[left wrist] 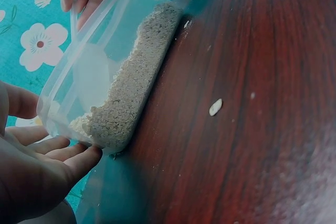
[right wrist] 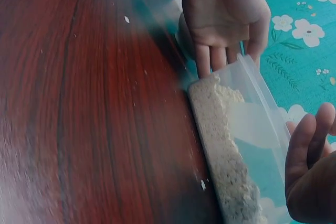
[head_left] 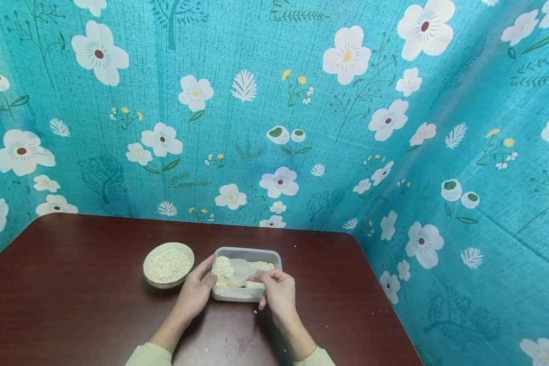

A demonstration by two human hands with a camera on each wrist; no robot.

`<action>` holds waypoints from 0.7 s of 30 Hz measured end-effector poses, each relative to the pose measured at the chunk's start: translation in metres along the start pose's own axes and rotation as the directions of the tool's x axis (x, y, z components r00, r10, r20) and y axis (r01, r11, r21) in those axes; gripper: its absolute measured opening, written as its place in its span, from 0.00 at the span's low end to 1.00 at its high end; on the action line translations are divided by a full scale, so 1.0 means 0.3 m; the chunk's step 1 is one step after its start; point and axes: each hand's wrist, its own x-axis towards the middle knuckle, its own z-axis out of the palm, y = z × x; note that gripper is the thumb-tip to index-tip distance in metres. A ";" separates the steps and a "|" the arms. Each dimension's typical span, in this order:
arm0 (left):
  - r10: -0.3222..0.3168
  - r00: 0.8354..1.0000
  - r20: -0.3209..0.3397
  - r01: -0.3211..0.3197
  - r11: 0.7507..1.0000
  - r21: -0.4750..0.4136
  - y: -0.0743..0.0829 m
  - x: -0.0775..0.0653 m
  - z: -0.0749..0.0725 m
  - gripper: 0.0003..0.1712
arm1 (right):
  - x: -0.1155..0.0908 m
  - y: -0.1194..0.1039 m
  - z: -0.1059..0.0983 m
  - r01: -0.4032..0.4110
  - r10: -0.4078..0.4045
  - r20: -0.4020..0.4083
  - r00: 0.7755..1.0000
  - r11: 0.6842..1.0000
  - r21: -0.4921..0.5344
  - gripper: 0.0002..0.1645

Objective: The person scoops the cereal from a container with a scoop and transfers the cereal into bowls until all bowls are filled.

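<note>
A clear plastic container (head_left: pixel 247 295) part-filled with oat flakes (head_left: pixel 223 267) sits on the table. My left hand (head_left: pixel 196 292) holds its left end, fingers along the outer wall and thumb at the rim; the left wrist view shows those fingertips against the wall. My right hand (head_left: pixel 279 292) reaches over the right part of the container and pinches a translucent white scoop (head_left: pixel 240 269) between thumb and fingers. The scoop's broad rounded end lies among the flakes, and its grip is mostly hidden by the hand. Through the wall, the flakes (right wrist: pixel 220 140) slope unevenly.
Left of the container stands a round bowl (head_left: pixel 168 282) full of oat flakes, close to my left hand. Loose bits lie on the dark red wooden table (head_left: pixel 96 315), including a pale flake (left wrist: pixel 216 107). A flowered teal curtain (head_left: pixel 238 152) hangs behind the table and along its right side.
</note>
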 end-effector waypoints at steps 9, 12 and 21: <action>0.007 1.000 0.001 -0.007 1.000 0.001 -0.007 0.005 -0.002 0.31 | -0.012 0.020 0.040 -0.043 0.045 -0.018 0.999 0.996 0.080 0.11; 0.015 1.000 0.000 -0.015 1.000 -0.003 -0.008 0.004 -0.004 0.31 | -0.016 0.022 0.052 -0.044 0.046 -0.018 0.999 0.994 0.103 0.11; 0.038 0.999 0.003 -0.038 0.999 -0.007 -0.007 0.000 -0.001 0.31 | -0.036 0.019 0.076 -0.085 0.087 -0.013 0.996 0.988 0.129 0.11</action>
